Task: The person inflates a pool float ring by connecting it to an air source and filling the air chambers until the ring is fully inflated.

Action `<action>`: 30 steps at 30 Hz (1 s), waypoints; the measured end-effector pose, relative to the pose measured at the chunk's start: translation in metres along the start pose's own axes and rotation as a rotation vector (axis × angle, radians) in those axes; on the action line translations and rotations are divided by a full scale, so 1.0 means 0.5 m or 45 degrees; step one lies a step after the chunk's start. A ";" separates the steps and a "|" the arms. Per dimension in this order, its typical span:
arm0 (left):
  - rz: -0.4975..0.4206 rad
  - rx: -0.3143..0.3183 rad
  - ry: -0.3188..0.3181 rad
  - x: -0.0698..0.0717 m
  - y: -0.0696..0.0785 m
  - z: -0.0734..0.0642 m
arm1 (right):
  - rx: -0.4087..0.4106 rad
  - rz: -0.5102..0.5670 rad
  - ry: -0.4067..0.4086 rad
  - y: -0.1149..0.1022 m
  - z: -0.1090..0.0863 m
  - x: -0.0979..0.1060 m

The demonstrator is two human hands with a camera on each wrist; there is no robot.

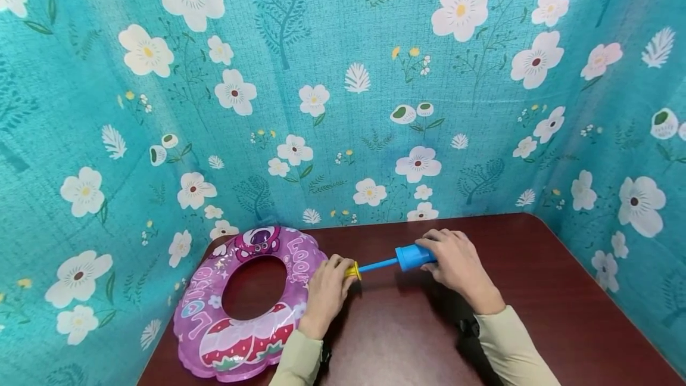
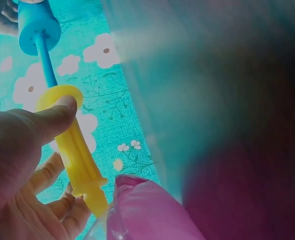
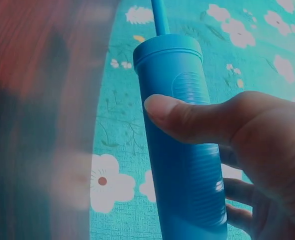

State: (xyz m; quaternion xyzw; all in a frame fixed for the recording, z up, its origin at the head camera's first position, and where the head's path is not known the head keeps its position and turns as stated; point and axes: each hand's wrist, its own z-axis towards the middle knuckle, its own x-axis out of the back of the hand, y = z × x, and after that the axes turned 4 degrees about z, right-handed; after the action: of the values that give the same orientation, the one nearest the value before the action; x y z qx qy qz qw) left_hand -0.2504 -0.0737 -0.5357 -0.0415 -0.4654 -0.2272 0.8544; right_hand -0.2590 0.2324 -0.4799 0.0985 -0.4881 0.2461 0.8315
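A hand pump with a blue barrel (image 1: 411,257), a thin blue rod (image 1: 378,265) and a yellow end piece (image 2: 78,152) spans the gap between both hands. My left hand (image 1: 327,290) holds the yellow piece, thumb on its flange. The yellow tip meets the edge of a purple inflatable swim ring (image 1: 191,338) in the left wrist view; whether it sits in a valve I cannot tell. The ring lies puffed up at the left, printed with a bear and strawberries. Around the blue barrel my right hand (image 1: 458,264) curls, thumb across its side. Part of the rod shows outside the barrel.
The dark red-brown table (image 1: 536,267) carries the ring, with its back corner at the right. Behind and on both sides hangs a turquoise cloth (image 1: 343,136) with white flowers, close to the table's edges.
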 end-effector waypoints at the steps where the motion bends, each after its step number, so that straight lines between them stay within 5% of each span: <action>1: 0.005 0.004 0.002 0.000 0.000 0.000 | 0.012 -0.014 0.003 0.000 0.002 0.001; 7: 0.023 -0.012 0.030 0.002 0.004 0.000 | 0.128 -0.095 0.048 -0.031 0.010 -0.020; 17: -0.007 -0.023 -0.039 0.005 0.009 -0.001 | 0.203 -0.109 0.057 -0.089 0.007 -0.068; 30: 0.014 0.004 -0.028 0.003 0.004 0.000 | -0.013 0.089 -0.092 -0.005 -0.004 -0.003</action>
State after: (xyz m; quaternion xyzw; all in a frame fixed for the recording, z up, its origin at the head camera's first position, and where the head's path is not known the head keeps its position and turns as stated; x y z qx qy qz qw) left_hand -0.2492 -0.0724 -0.5343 -0.0452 -0.4748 -0.2215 0.8506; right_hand -0.2566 0.2306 -0.4821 0.0861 -0.5222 0.2688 0.8047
